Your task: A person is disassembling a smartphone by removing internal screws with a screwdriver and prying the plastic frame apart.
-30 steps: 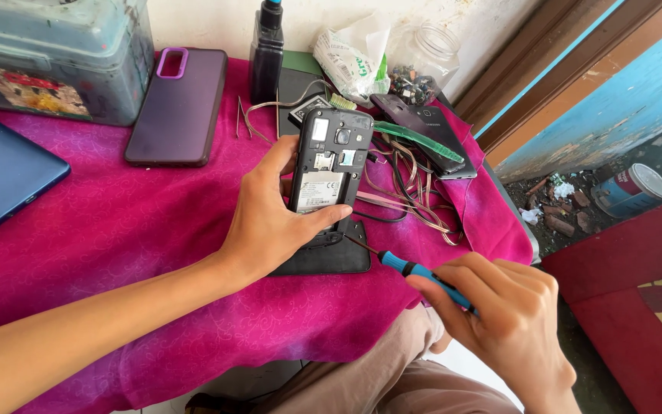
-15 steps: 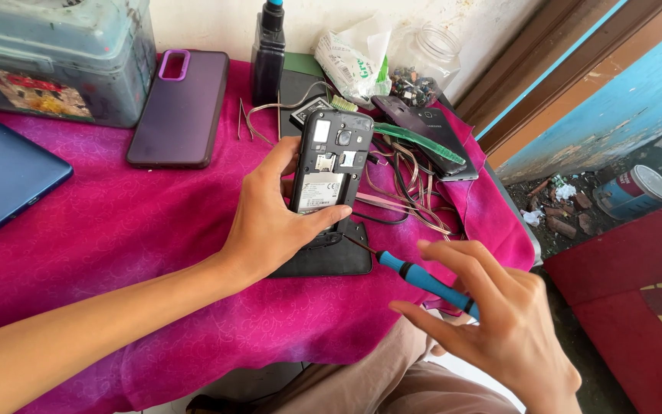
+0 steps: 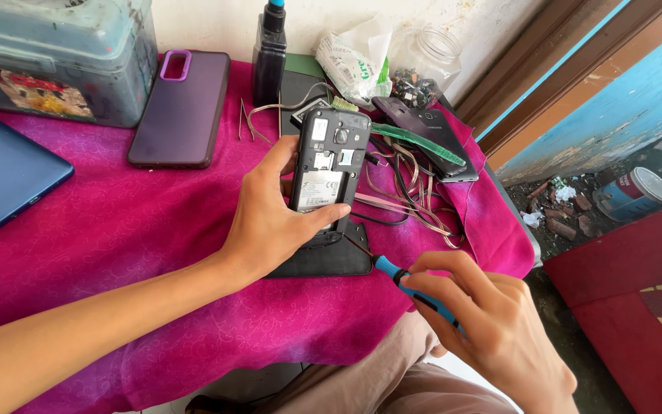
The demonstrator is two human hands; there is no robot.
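left hand [image 3: 273,218]: gripping opened phone [image 3: 329,165], upright on counter [image 3: 116,230]
right hand [image 3: 492,326]: pinching blue screwdriver [image 3: 408,282], tip at phone base

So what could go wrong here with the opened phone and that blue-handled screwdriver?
The left hand props the opened black phone upright by its edges only; pressure from the blue-handled screwdriver in the right hand might tip it or let the tip slip onto exposed parts. The tangled thin cables close behind could snag. Freed screws might vanish on the magenta cloth.
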